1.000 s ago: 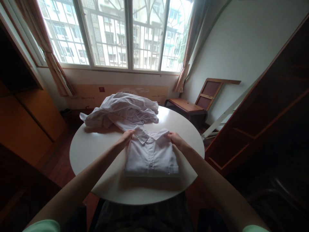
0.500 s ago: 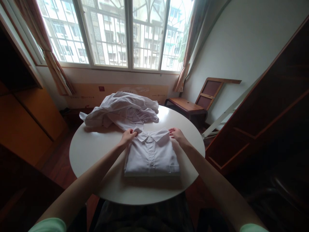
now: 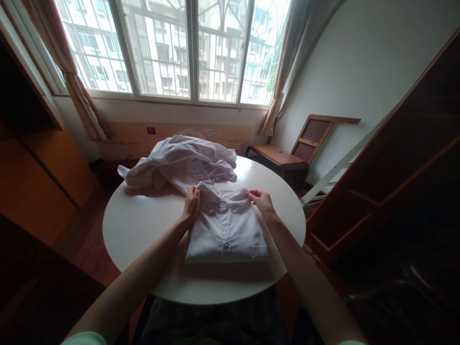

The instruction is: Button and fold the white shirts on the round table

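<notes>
Both hands have slid inward along the collar since half a second ago, the left one now curled over its corner rather than lying flat beside it. On the round table (image 3: 136,230), a folded shirt (image 3: 226,235) lies at about 5 o'clock from the centre, buttons up, collar toward 12 o'clock; a rumpled shirt (image 3: 183,160) is heaped at 11 o'clock, its edge just touching the folded one. Judging by this, the fold is done and the collar is being dressed; the next move likely calls for a light, even tug at both corners so the placket stays centred. Left hand (image 3: 191,203) is pinched shut on the collar's left corner. Right hand (image 3: 263,202) has fingers partly curled, closed on the collar's right corner.
</notes>
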### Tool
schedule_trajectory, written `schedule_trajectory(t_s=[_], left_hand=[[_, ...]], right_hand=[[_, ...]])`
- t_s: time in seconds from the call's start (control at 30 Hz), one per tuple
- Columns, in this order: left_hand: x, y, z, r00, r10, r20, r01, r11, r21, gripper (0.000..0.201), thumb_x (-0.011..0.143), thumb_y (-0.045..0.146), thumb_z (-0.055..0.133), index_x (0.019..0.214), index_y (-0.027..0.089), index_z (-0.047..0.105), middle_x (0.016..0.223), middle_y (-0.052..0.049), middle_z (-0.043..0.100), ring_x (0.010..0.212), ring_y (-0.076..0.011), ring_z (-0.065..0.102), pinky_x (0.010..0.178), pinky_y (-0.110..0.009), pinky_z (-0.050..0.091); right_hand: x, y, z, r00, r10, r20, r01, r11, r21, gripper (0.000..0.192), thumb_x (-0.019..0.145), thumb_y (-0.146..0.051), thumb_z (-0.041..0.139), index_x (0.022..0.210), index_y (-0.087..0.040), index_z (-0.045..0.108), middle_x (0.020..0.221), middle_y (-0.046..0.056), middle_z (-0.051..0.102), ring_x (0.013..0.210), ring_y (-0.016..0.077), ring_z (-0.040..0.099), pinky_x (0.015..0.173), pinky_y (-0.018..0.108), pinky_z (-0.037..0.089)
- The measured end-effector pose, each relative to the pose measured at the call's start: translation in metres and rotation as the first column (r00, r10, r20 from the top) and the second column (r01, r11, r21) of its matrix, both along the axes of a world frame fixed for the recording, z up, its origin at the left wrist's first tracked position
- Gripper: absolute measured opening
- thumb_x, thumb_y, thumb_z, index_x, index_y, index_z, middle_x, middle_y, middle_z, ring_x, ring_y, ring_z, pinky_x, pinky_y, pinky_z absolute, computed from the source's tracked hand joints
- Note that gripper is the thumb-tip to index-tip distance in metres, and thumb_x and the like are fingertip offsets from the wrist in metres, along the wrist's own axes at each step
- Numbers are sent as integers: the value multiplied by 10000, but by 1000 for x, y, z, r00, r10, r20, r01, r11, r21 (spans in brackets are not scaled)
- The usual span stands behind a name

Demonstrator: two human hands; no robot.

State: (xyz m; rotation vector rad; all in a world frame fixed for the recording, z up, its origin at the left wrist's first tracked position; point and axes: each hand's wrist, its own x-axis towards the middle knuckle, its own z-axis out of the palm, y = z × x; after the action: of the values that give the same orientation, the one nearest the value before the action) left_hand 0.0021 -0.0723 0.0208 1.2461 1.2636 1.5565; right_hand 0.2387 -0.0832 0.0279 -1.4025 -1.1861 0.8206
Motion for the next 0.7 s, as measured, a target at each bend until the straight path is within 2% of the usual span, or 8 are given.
schedule_trajectory(t_s=[0.1, 0.27, 0.37, 0.5, 0.63, 0.7], left_hand=[[0, -3, 1, 1000, -8, 26, 8, 1000, 2, 73, 709, 230, 405, 720, 184, 460, 638, 21, 458, 568, -116, 419, 515, -212, 349], [0, -7, 2, 996, -59, 72, 58, 998, 17, 69, 655, 228, 424, 668, 176, 468, 615, 20, 454, 549, -105, 402, 500, -202, 340], [0, -11, 3, 982, -98, 160, 96, 995, 20, 59, 616, 242, 426, 616, 183, 425, 548, 38, 401, 490, -89, 356, 462, -193, 304], [-2, -13, 1, 963, -129, 238, 122, 991, 45, 72, 580, 247, 428, 578, 186, 391, 516, 48, 384, 461, -79, 332, 446, -192, 286], [-4, -11, -1, 962, -156, 226, 141, 987, 80, 58, 568, 233, 439, 558, 176, 438, 511, 46, 396, 475, -82, 342, 447, -189, 281], [-4, -11, 0, 966, -166, 197, 151, 984, 91, 72, 561, 233, 446, 565, 171, 482, 521, 42, 421, 494, -89, 365, 463, -192, 300]], right_hand=[[0, -1, -2, 997, 1, -72, 5, 996, 86, 311, 591, -416, 671, 736, -150, 605, 712, 37, 633, 663, 143, 562, 608, 257, 444], [0, -4, 0, 997, -73, 15, 69, 981, 182, 281, 612, -422, 649, 723, -171, 595, 628, 6, 582, 614, 131, 524, 559, 244, 422], [1, -7, 3, 1000, -8, -22, 12, 984, 180, 270, 625, -408, 634, 759, -176, 597, 638, 1, 588, 631, 133, 536, 550, 237, 420], [3, -10, 5, 983, 81, -165, -67, 994, 88, 272, 640, -404, 644, 770, -170, 594, 706, 15, 629, 648, 127, 572, 594, 239, 445], [7, -12, 2, 952, 121, -281, -149, 986, -80, 323, 666, -470, 640, 739, -157, 609, 707, 42, 641, 632, 132, 588, 608, 250, 473], [8, -12, 1, 936, 143, -322, -183, 978, -97, 330, 661, -477, 649, 741, -159, 617, 711, 43, 647, 645, 137, 594, 623, 255, 484]])
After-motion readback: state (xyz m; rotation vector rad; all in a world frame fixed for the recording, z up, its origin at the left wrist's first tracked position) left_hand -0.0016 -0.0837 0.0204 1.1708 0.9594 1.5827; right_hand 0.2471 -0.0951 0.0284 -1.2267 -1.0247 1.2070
